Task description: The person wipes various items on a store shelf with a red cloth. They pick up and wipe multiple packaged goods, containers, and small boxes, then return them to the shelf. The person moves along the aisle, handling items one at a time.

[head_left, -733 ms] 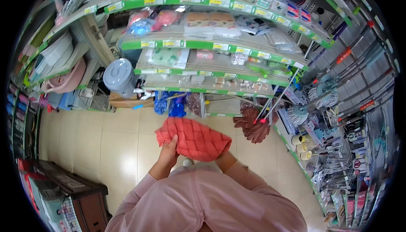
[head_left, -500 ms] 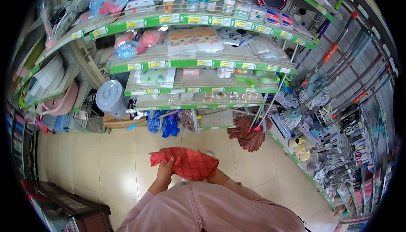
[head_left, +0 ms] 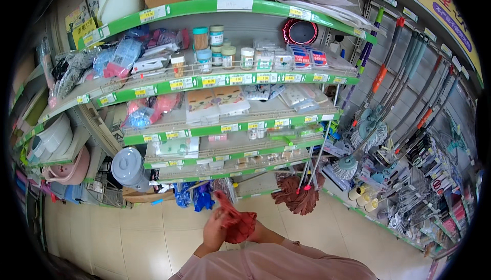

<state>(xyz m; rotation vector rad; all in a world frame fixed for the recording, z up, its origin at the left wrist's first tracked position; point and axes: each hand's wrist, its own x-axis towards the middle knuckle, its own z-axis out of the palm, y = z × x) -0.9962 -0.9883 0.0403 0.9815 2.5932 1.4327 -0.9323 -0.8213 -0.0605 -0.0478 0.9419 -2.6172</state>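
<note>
A red cloth (head_left: pixel 239 227) with a pattern of darker crossing lines hangs bunched in front of my body, above the tiled floor. My left hand (head_left: pixel 214 230) grips its left side, fingers closed on a gathered part that sticks up toward the shelves. My right hand (head_left: pixel 258 232) reaches in from the right, behind the cloth. The cloth covers the fingers of that hand, so their hold is hidden.
Stocked shelves (head_left: pixel 240 82) with green edges stand ahead. Brown mop heads (head_left: pixel 296 196) and blue plastic bags (head_left: pixel 193 197) hang low. A lidded grey-blue bucket (head_left: pixel 129 166) stands left. Mops with long handles (head_left: pixel 381 83) line the right wall; small goods crowd the rack below.
The cloth, spread wide before, is now bunched and narrower. My left hand has moved right, closer to my right hand. The view has tilted up, showing the top shelf with baskets.
</note>
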